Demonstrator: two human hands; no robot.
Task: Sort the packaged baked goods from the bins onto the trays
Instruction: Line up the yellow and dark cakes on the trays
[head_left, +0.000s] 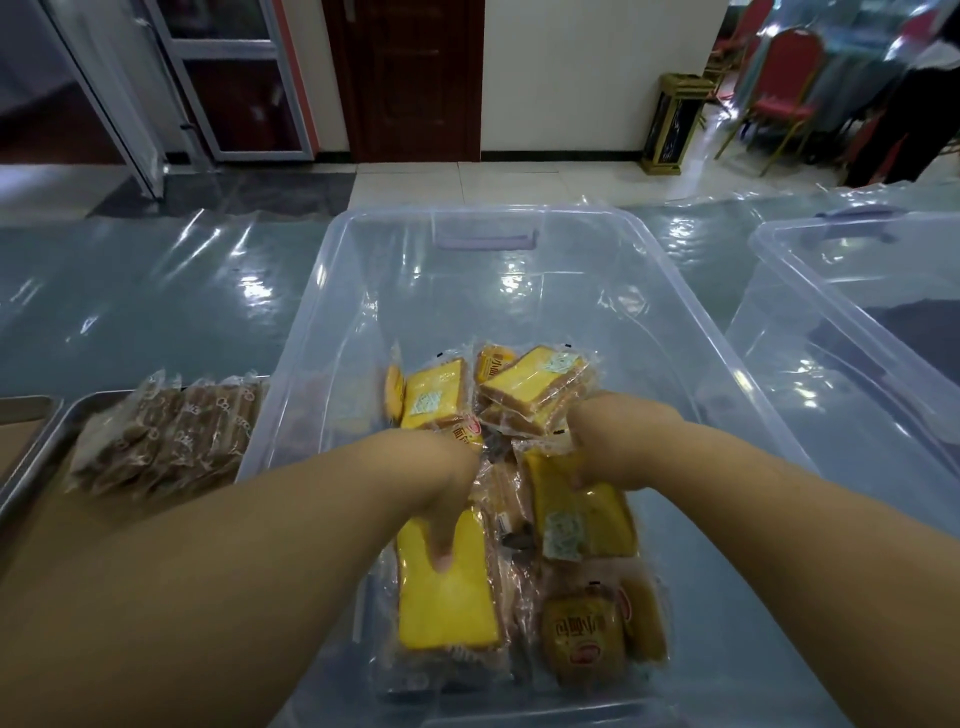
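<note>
while both arms reach down into the clear bin (311, 291), the left hand (447, 478) sits at the far end of a long pack (447, 603) of yellow cake lying by the bin's near left corner, its thumb (441, 551) laid flat along the wrapper's top; the other fingers are hidden behind the hand, so i cannot tell whether it has the pack clasped. the right hand (608, 447) is in the bin's middle, fingers curled down over the far edge of a labelled pack (587, 514) of the same yellow cake and grasping it. between the two packs lie crumpled wrappers of darker goods, too blurred to name. a bun pack (582, 631) with red and orange print rests near the bin's near wall, just beside the long pack. further into the bin, past both hands, two more yellow packs lie together, one flat (434, 395) and one tilted on top of others (535, 387). outside the bin's left wall a metal tray (36, 467) carries a row of brown packs (171, 436). to the bin's right stands a second bin (857, 291), also clear. both bins rest on a table (130, 301) under shiny plastic sheet.
</note>
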